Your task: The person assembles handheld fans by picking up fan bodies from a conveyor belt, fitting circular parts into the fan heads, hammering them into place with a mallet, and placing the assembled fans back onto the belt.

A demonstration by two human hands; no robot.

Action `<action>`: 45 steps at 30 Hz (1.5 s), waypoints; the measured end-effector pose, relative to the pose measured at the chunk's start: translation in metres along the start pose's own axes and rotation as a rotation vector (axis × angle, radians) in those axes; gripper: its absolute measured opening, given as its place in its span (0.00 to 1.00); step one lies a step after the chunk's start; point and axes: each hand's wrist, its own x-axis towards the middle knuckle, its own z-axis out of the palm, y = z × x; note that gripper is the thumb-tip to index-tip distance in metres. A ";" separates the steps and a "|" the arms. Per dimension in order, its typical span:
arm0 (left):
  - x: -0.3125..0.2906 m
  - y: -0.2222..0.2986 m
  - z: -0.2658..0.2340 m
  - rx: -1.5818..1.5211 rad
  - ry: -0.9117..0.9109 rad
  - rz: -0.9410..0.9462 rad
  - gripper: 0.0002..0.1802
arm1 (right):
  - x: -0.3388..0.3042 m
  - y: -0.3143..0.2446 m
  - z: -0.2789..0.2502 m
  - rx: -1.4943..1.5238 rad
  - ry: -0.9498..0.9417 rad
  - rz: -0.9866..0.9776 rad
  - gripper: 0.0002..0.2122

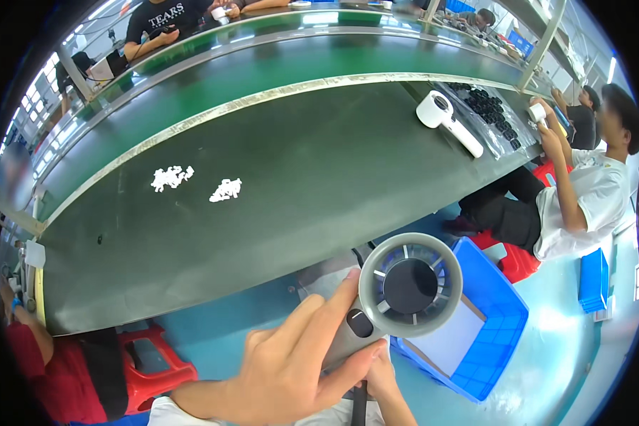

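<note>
Close in front of me is a grey handheld fan [410,285], with a round ring, thin spokes and a black hub; a dark oval button sits on its neck. My left hand [284,362] is closed round the neck and handle, index finger along the ring's left side, thumb below. My right hand [382,373] is closed at the lower handle, partly hidden behind my left thumb. A black strip [360,405] hangs below the hands; I cannot tell what it is. On the dark worktable [263,234] ahead lie two piles of small white pieces [170,178].
A white handheld fan [449,122] lies at the table's right, beside black round parts [486,106] on clear plastic. A blue crate [500,341] stands at my right. Co-workers sit right, left and across the green conveyor [263,67]. A red stool [156,366] is at left.
</note>
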 end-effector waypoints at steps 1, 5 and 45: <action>0.000 0.001 0.001 -0.014 -0.009 -0.010 0.31 | -0.002 -0.001 0.000 0.033 0.011 0.005 0.19; -0.002 -0.002 0.008 -0.077 0.073 -0.006 0.36 | 0.002 0.002 0.001 0.029 0.016 -0.034 0.20; -0.001 -0.025 0.020 0.390 0.342 0.449 0.23 | 0.003 0.005 -0.011 0.090 -0.140 0.015 0.17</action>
